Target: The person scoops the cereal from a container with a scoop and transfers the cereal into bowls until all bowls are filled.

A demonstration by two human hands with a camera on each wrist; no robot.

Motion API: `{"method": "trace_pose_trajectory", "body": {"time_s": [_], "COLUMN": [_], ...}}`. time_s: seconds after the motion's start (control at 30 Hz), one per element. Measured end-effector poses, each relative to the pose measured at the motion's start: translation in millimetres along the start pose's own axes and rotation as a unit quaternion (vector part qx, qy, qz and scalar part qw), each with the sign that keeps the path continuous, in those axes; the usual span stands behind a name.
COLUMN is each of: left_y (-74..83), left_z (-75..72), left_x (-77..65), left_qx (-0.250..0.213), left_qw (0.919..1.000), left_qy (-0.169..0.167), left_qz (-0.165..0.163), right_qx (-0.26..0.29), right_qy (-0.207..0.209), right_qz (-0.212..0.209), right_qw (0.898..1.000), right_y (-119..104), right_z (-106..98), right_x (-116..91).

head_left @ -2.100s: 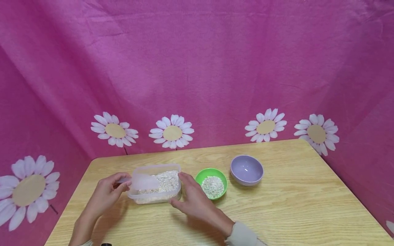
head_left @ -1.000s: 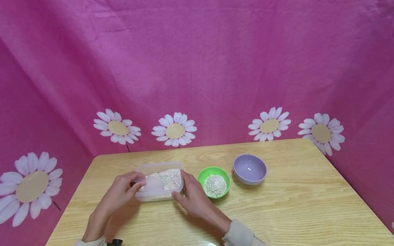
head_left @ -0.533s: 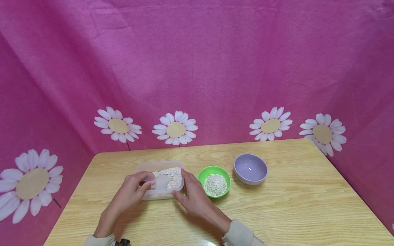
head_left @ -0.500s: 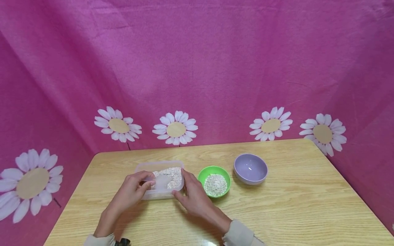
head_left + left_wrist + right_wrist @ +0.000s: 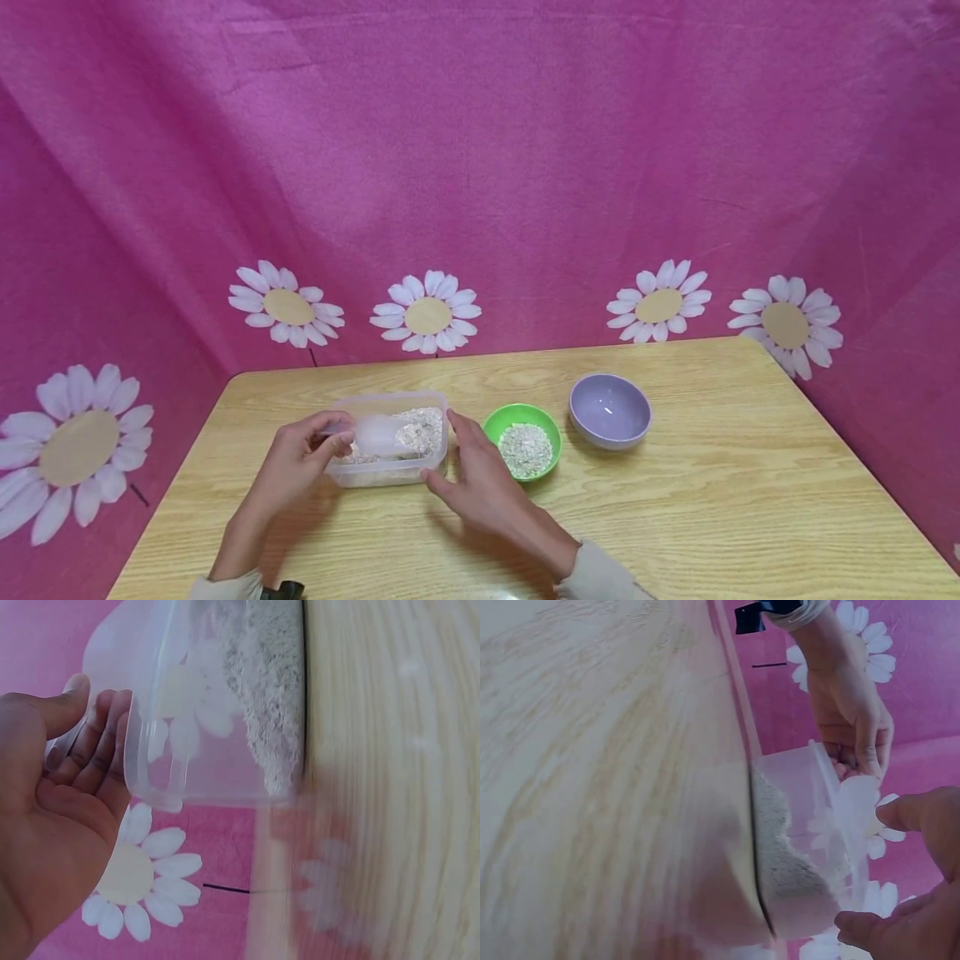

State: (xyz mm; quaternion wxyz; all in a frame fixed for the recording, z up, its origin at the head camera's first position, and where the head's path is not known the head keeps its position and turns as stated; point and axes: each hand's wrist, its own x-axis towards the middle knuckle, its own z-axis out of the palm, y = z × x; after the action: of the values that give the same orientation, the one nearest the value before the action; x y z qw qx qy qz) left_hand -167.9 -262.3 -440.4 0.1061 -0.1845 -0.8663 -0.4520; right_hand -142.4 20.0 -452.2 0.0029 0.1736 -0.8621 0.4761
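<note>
My left hand (image 5: 296, 458) pinches the handle of a translucent scoop (image 5: 377, 433) at the left end of a clear plastic container (image 5: 386, 475). In the head view the scoop lies over the pale oat flakes (image 5: 422, 429) inside. My right hand (image 5: 487, 487) holds the container's right end, its thumb at the front corner and its fingers along the end wall. In the left wrist view, the curled fingers of the left hand (image 5: 60, 780) stand beside the rim, hiding most of the scoop's handle. A green bowl (image 5: 491, 427) with oat flakes in it stands right of the container.
A purple bowl (image 5: 609, 410) stands to the right of the green one, farther back. The wooden table (image 5: 712, 500) reaches a pink curtain (image 5: 525, 167) printed with white daisies. A dark strap (image 5: 283, 590) shows at the left wrist.
The left hand moves right with the scoop, pushing it into the flakes, then draws back left and lifts slightly. The right hand stays near the container's right end.
</note>
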Motion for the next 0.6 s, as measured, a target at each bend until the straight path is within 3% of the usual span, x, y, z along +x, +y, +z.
{"method": "trace_pose_trajectory", "body": {"time_s": [0.17, 0.33, 0.6], "left_y": [-1.0, -2.1, -1.8], "left_z": [-6.9, -12.5, -10.4], "left_x": [-2.7, -4.1, -1.5], "left_qx": [-0.027, -0.023, -0.039], "left_qw": [0.9988, 0.9970, 0.9958], "left_qy": [0.030, 0.061, 0.081], "left_qz": [-0.029, -0.043, -0.019], "right_qx": [-0.008, -0.022, -0.027], "right_qy": [0.008, 0.019, 0.037], "right_qz": [-0.013, -0.016, -0.012], "right_qw": [1.000, 0.999, 0.999], "right_y": [-1, 1, 3], "right_z": [-10, -18, -28], "right_x": [-2, -3, -5]}}
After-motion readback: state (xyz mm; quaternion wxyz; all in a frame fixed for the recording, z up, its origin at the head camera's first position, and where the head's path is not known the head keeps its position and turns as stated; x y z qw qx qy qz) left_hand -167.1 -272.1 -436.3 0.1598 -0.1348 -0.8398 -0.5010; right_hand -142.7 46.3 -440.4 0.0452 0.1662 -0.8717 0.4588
